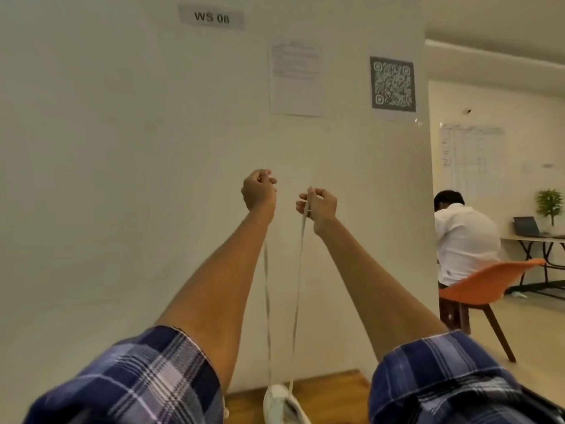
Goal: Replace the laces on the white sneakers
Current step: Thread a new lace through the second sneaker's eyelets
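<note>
White lace [298,270] taut, both hands raised, sneaker [282,405] below

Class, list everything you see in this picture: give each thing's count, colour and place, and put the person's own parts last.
white flat shoelace: one, both ends pulled up from the sneaker
white sneaker: one, bottom centre, on the table
brown wooden table: one, bottom centre
"WS 08" label: one, grey, wall top
printed paper sheet: one, white, wall
QR code poster: one, black-and-white, wall
orange chair: one, right
seated person in white shirt: one, right
green potted plant: one, far right
left hand: grip on one lace end
right hand: grip on the other lace end
</note>
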### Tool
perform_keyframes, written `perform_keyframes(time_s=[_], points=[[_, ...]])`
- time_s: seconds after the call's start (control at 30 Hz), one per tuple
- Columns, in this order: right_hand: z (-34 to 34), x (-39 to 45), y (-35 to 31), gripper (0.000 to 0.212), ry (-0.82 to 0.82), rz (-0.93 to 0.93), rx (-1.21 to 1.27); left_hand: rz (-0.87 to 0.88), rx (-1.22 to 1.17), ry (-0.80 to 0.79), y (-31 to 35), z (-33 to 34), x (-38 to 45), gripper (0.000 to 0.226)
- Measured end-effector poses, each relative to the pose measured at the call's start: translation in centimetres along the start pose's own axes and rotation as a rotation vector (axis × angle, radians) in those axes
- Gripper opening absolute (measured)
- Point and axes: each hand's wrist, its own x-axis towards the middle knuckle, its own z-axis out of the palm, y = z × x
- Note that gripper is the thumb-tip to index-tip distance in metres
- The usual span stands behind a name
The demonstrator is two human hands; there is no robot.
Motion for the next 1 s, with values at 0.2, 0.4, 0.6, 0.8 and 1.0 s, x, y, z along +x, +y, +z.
perform_keyframes(time_s=[0.2, 0.4, 0.6, 0.8, 1.0], points=[[-6.4, -0.7, 7.5, 0.021, 0.008, 0.033, -0.399, -0.166, 0.33, -0.024, -8.0, -3.3, -0.1, 0.026], [-11.8, -4.9, 20.7, 0.013, -0.164, 0.247, -0.639, -0.465, 0.629, -0.188, -24.2, -5.9, -6.7, 0.029], [-16.1, -9.3, 34.8, 0.035, -0.44, 0.448, -1.053, -0.794, 0.98, -0.564, -36.3, -9.0, -15.4, 0.029], [-16.4, -11.6, 40.3, 0.046, -0.557, 0.495, -1.227, -0.862, 0.947, -0.505, -40.0, -8.5, -20.6, 0.052], [-16.4, -12.5, 41.2, 0.041, -0.307, 0.509, -1.14, -0.824, 0.84, -0.215, -41.0, -8.3, -22.8, 0.035]])
